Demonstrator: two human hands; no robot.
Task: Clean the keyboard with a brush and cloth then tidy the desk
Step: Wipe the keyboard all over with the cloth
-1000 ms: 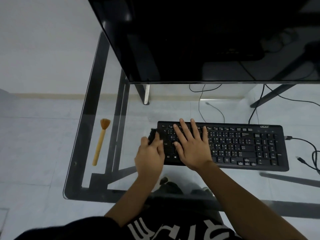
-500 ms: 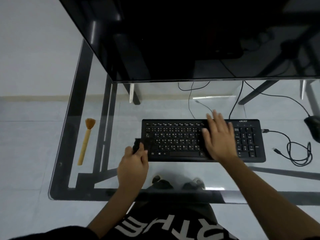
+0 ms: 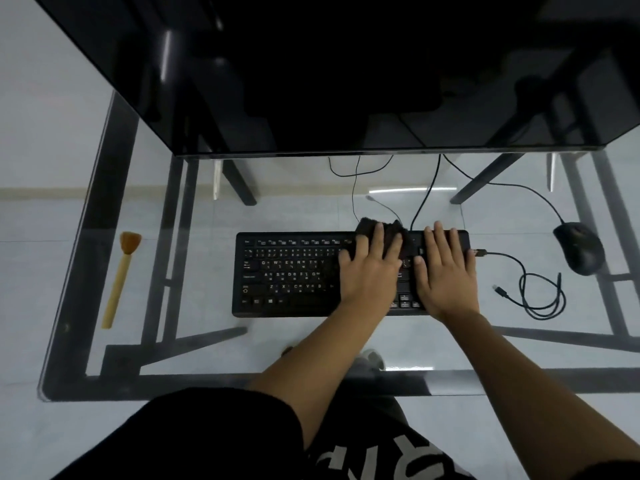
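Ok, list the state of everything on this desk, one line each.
Keyboard: lying flat, right half covered.
Cloth: dark, pressed onto the keys under the left hand.
Left hand: fingers straight, on the cloth.
Right hand: flat on the keyboard's right end.
Brush: lying untouched, far left.
Mouse: untouched, far right.
Cable: loosely coiled, one plug free.

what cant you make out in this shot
Head view:
- keyboard: right end covered by the left hand and right hand; its legends are too small to read.
- cloth: mostly under the left hand, dark on dark, so its outline is unclear.
- monitor: top cut off by the frame edge.
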